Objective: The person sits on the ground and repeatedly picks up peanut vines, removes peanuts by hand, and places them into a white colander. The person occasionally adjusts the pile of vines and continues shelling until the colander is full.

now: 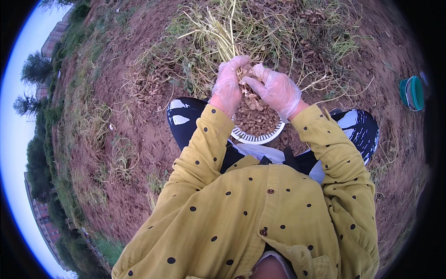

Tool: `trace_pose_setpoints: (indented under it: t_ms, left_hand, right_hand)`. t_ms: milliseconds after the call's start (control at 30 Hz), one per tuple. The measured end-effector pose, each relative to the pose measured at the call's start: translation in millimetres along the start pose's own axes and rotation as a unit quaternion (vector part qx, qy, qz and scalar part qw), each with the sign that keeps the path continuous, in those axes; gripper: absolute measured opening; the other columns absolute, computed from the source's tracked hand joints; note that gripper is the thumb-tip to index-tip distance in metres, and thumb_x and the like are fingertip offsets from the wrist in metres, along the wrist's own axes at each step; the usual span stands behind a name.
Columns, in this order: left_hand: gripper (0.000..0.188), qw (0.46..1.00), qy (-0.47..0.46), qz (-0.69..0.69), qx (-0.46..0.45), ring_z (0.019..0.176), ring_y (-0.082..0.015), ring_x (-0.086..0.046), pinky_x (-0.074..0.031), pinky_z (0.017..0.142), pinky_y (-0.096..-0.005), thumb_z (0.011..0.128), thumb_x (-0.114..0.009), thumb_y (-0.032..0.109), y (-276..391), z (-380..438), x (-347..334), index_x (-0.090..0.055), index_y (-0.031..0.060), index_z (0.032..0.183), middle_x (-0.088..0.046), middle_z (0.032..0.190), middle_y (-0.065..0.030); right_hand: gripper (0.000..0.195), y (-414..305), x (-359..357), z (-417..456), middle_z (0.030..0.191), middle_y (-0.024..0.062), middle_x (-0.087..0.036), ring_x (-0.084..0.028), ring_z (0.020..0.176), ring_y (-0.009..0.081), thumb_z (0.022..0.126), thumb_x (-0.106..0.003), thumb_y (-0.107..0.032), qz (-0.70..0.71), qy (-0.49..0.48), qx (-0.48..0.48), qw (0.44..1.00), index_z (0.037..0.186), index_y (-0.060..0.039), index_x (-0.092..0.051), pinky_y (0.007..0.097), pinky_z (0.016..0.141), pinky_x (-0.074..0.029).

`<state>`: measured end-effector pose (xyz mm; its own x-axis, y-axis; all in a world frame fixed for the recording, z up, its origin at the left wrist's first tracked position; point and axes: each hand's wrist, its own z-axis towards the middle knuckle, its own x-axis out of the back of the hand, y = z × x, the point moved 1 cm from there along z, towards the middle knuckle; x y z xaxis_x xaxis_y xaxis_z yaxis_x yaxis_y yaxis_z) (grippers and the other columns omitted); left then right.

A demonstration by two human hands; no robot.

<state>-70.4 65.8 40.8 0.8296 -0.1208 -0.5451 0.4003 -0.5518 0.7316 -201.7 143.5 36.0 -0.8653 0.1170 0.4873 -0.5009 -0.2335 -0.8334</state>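
My left hand (228, 83), in a clear plastic glove, is closed around the base of a bundle of pulled peanut plants (226, 42). The pale stems point away from me, and the roots with some peanut pods (257, 104) hang toward me. My right hand (277, 89), gloved the same way, has its thumb and fingers at the pods and roots beside the left hand. Whether it pinches a pod is hidden by the fingers. Just below both hands, between my knees, a white slotted plastic basket (258, 140) holds many picked peanuts (256, 120).
A heap of peanut plants (278, 31) lies on the soil beyond the basket. More pods on roots (150, 82) lie at the left. A green bucket (412, 93) is at the far right. Dry plant tufts (123, 157) dot the reddish soil (146, 205).
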Motion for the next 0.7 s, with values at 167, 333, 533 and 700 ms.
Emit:
trace_pose_setpoints:
  t_ms: [167, 333, 533, 700]
  left_hand:
    - [0.008, 0.995, 0.012, -0.088, 0.043, 0.059, -0.0169, -0.053, -0.045, 0.055, -0.028, 0.09, -0.063, 0.011, -3.4, 5.9, -1.2, -0.059, 0.0066, 0.085, -0.054, 0.068, -0.0029]
    - [0.017, 0.996, -0.028, -0.061, 0.051, 0.064, -0.0184, -0.057, -0.051, 0.059, -0.0332, 0.09, -0.064, 0.022, -7.0, 15.9, 2.3, -0.061, 0.0056, 0.088, -0.057, 0.069, -0.0003]
    - [0.029, 0.996, 0.049, -0.053, 0.049, 0.066, -0.0192, -0.058, -0.054, 0.058, -0.0498, 0.095, -0.056, 0.028, 2.1, 14.9, 13.5, -0.062, 0.0009, 0.101, -0.044, 0.061, 0.0036]
    - [0.019, 0.99, 0.078, -0.116, 0.027, 0.068, -0.0248, -0.056, -0.054, 0.073, -0.049, 0.095, -0.056, 0.026, 20.5, 0.7, 53.7, -0.053, 0.0104, 0.085, -0.046, 0.064, -0.0008]
  right_hand:
    - [0.02, -3.2, 3.3, 1.4, 0.095, 0.0123, -0.073, -0.071, 0.084, 0.0339, 0.095, -0.067, -0.027, -0.02, 0.039, 0.037, 0.998, 0.106, -0.011, -0.067, 0.0402, 0.069, -0.057]
    - [0.02, 5.1, 2.9, -6.7, 0.087, 0.0119, -0.072, -0.071, 0.075, 0.0322, 0.096, -0.067, -0.025, -0.009, 0.085, 0.031, 0.996, 0.101, -0.0075, -0.059, 0.0388, 0.063, -0.056]
    - [0.009, -12.7, 33.1, 17.5, 0.081, 0.0024, -0.06, -0.054, 0.07, 0.0073, 0.1, -0.061, -0.008, 0.357, 0.233, -0.084, 0.901, 0.1, -0.003, -0.053, 0.024, 0.067, -0.047]
    - [0.005, -1.5, 75.4, 16.9, 0.073, -0.0017, -0.053, -0.046, 0.064, 0.0045, 0.097, -0.062, -0.007, 0.376, 0.187, -0.125, 0.899, 0.097, -0.0043, -0.058, 0.0221, 0.062, -0.041]
